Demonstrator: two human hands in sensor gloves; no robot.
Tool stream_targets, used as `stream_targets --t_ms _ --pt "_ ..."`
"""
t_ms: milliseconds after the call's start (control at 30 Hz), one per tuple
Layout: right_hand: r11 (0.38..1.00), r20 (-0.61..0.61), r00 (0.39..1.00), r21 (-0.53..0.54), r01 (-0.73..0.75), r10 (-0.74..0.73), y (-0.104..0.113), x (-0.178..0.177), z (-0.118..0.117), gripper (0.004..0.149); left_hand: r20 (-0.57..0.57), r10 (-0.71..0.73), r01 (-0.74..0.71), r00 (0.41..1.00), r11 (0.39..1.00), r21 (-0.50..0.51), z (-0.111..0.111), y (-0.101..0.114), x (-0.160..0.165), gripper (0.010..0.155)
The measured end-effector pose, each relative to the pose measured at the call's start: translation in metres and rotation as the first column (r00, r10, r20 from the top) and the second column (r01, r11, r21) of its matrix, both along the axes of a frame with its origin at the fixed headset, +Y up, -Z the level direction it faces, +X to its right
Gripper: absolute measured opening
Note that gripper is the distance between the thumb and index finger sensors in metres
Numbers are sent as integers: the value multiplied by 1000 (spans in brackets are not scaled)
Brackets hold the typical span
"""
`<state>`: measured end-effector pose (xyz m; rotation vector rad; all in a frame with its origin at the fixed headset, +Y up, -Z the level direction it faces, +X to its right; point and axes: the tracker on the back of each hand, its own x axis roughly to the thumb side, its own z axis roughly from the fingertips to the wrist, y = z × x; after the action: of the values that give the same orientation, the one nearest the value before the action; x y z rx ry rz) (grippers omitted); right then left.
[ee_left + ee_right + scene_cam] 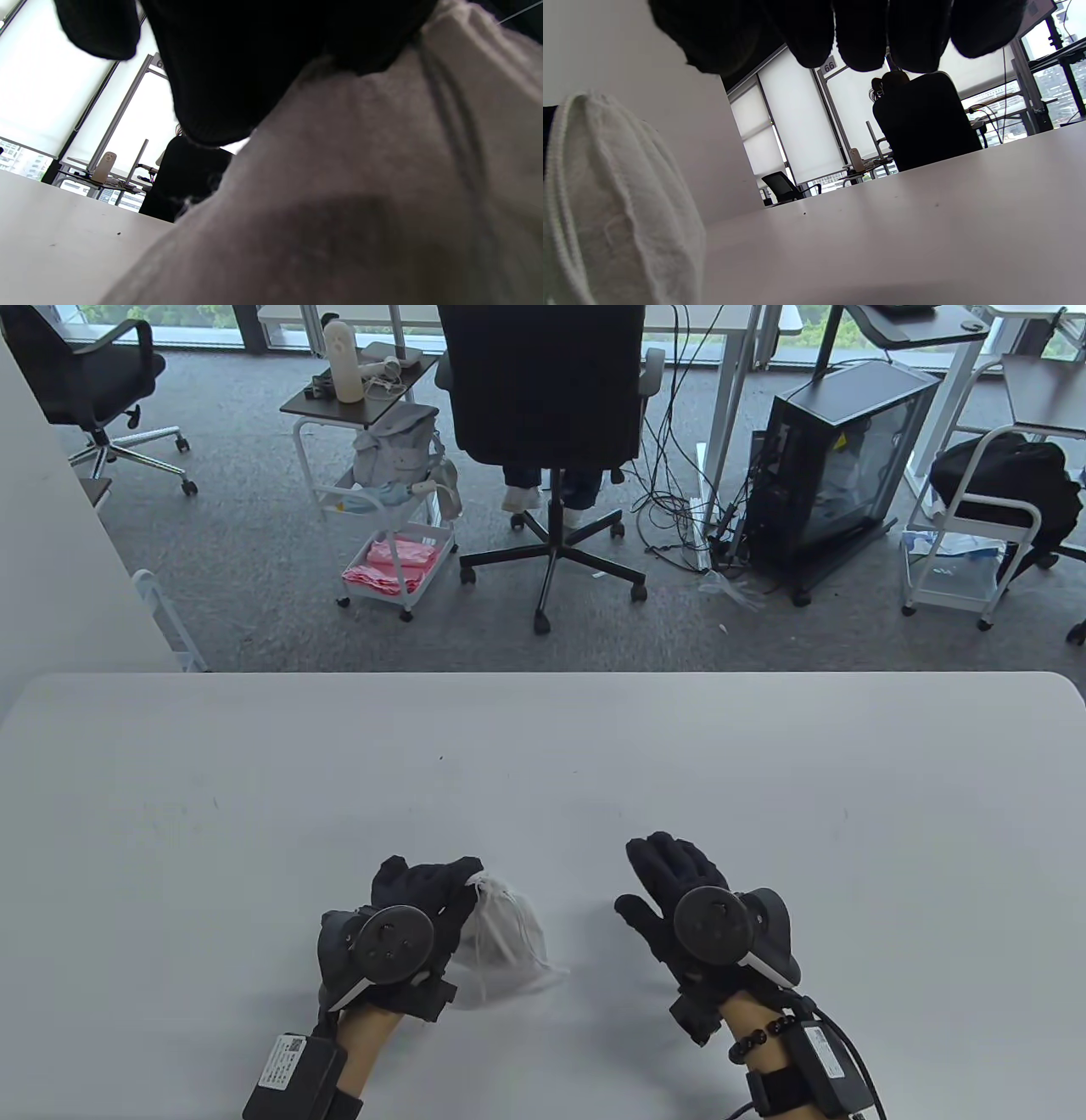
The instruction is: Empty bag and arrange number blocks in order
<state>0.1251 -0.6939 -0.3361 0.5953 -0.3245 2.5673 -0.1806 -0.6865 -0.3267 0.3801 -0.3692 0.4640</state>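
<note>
The left hand (407,912) pinches the white bag (505,937) at its neck on the bare white table (543,763) — the right hand (679,891), fingers spread flat, rests apart.

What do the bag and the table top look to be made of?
Bag: soft white woven or mesh cloth, matte, going by its creases, stitched seam and drawstring; the left hand grips its gathered neck. Table: smooth, hard, off-white, faintly glossy, perhaps plastic or laminate.

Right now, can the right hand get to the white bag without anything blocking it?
Probably yes. The right hand hovers open beside the white bag, with only bare table between them. The left hand holds the bag's gathered top, but its right side is uncovered.
</note>
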Motion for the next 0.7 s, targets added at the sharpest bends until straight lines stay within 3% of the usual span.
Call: stream_targets --t_ms 133,300,567,700 --pt "998 -103 995 63 13 -7 8 -22 18 61 49 56 -57 997 998 8 11 6 6 40" --pt "982 -130 985 162 -95 116 8 -43 32 60 67 40 -43 997 998 36 18 9 11 40" --pt "981 -123 987 176 -81 103 0 -55 36 57 99 -29 26 995 999 35 22 3 23 40" --pt "988 -133 991 156 3 18 0 -56 37 53 126 -45 39 991 998 47 26 3 31 40"
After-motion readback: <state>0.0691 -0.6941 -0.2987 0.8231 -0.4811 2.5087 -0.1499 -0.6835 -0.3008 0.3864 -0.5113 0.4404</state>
